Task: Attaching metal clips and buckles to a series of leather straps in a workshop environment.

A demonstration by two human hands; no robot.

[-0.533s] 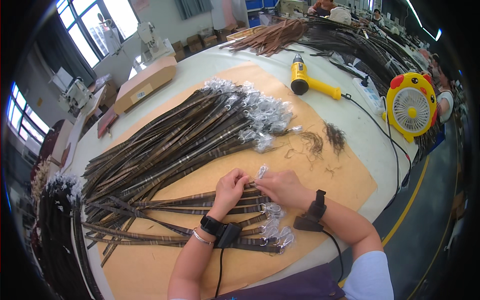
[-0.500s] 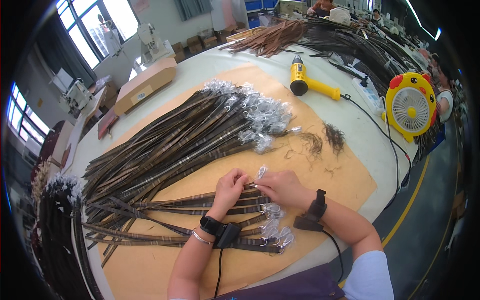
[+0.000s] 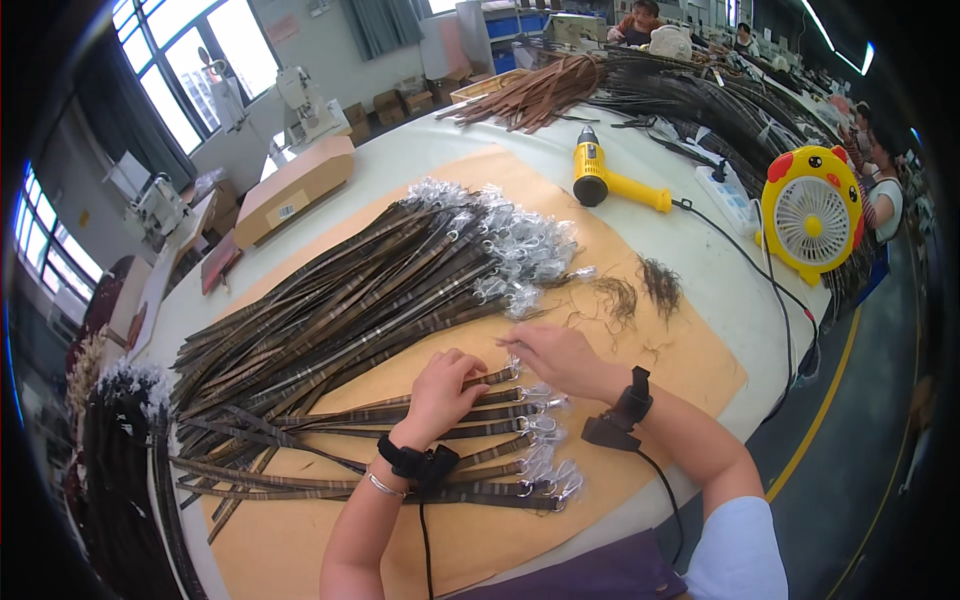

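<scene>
Several dark plaid straps (image 3: 470,432) lie in a fanned row on tan paper, their metal clips (image 3: 541,425) in clear plastic wrap at the right end. My left hand (image 3: 443,392) rests over the uppermost strap (image 3: 493,378) of this row, fingers curved, thumb and forefinger apart. Just beyond that strap's clip is my right hand (image 3: 560,357), thumb and fingertips pressed together; whatever they hold is too small to make out. Behind both hands lies a large pile of similar straps (image 3: 350,270) with wrapped clips (image 3: 520,245).
Loose dark thread clumps (image 3: 660,285) lie on the paper (image 3: 690,350). Farther off are a yellow heat gun (image 3: 620,185), a power strip (image 3: 728,203) and a yellow fan (image 3: 815,215). Brown strips (image 3: 540,92) are heaped at the back. A cardboard box (image 3: 295,190) stands far left. Other people sit beyond.
My left hand has loosened its pinch on the uppermost strap and shifted slightly left and down. That strap now lies in the row. My right hand has moved off its clip, slightly up and left.
</scene>
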